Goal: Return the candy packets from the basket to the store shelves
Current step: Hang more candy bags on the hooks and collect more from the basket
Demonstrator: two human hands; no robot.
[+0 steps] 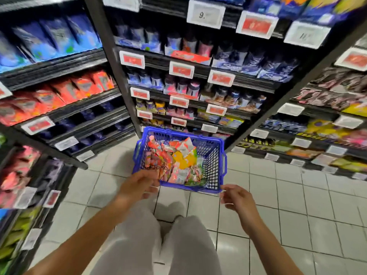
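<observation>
Blue plastic makes up the basket [215, 155], which sits on the tiled floor [297, 195] at the foot of the shelves [198, 105], with its long axis running away from the person toward them. Candy packets [176, 161] fill the left and middle of the basket in a loose heap of red, orange, yellow and green, while the part by its right wall shows bare mesh. The left hand [139, 185] is at the near-left corner of the basket, fingers curled over the rim; whether they grip the rim or already pinch a packet I cannot tell, since blur hides the fingertips. The right hand [237, 197] hovers just beside the near-right corner, fingers loosely bent and holding nothing, apart from any packet. The heap lies forward and slightly right of the left fingers, and forward and left of the right ones, so the left hand is the nearer; it probably makes the first pick. Nothing has yet left the basket, by the look of it, so the job seems barely begun.
</observation>
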